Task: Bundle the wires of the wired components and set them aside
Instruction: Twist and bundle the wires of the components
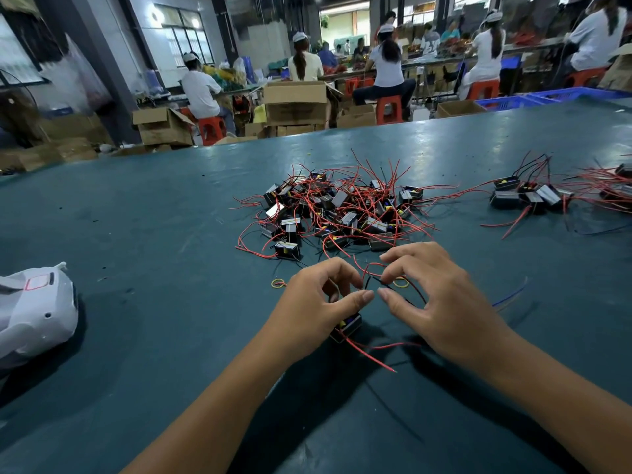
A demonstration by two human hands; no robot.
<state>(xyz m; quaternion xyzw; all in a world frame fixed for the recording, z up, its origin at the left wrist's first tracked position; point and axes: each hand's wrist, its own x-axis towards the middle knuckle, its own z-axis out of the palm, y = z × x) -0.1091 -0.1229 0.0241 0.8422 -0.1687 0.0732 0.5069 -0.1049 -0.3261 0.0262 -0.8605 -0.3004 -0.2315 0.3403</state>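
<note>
A small black wired component point(347, 327) sits under my left hand point(314, 302), whose curled fingers grip it. Its red and black wires point(386, 289) loop up between both hands, and one red wire point(371, 355) trails toward me. My right hand point(434, 299) pinches those wires between thumb and forefinger. Just beyond my hands lies a heap of several loose components point(342, 210) with tangled red wires. A smaller group of components point(533, 196) lies at the far right.
Yellow rubber bands point(278, 283) lie on the teal table point(154, 234) near my hands. A white plastic bag point(34, 313) lies at the left edge. A blue wire point(509, 295) lies at the right. People sit at benches beyond the table, among cardboard boxes.
</note>
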